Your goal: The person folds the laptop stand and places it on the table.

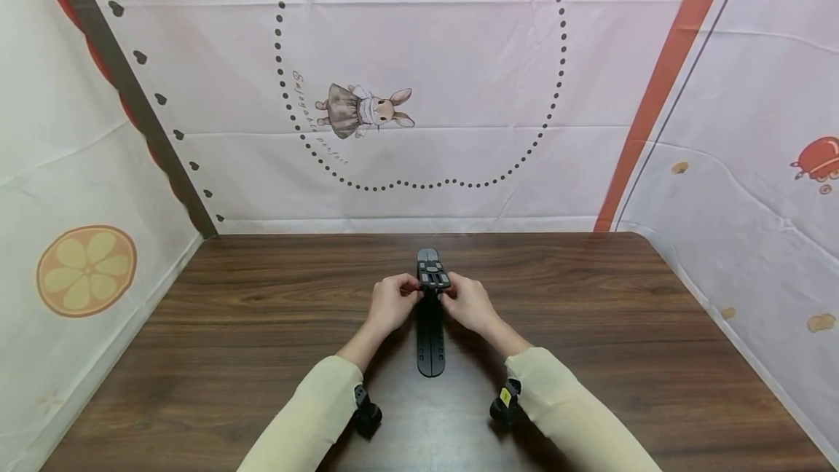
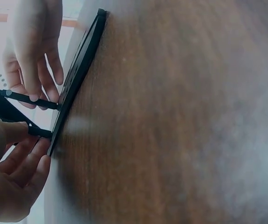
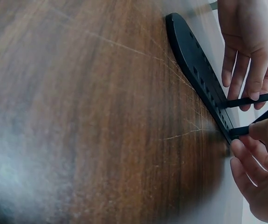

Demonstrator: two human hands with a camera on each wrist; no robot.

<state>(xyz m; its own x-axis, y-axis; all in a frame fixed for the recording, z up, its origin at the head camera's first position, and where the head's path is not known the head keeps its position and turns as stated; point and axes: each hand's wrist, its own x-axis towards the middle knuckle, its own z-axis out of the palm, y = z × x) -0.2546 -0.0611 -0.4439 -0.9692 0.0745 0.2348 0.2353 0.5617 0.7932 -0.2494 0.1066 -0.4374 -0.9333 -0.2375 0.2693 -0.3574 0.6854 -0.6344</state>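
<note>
A black folding stand (image 1: 430,348) lies on the table between both hands, its long slotted base with rounded ends running away from me. Above the base sits a small top plate (image 1: 433,274) with grey pads, borne on thin legs (image 3: 250,100). My left hand (image 1: 392,303) pinches the stand's leg on the left side, just under the plate. On the opposite side, my right hand (image 1: 470,303) pinches the other leg between thumb and fingers. Both wrist views show the leg ends meeting the slots of the base (image 2: 81,63). The hands hide part of the legs.
The brown wood table (image 1: 262,341) spreads around the stand. A printed cloth (image 1: 459,93) with a rabbit figure hangs behind it, and similar cloth covers both sides. Small black cameras (image 1: 367,417) are strapped at each wrist.
</note>
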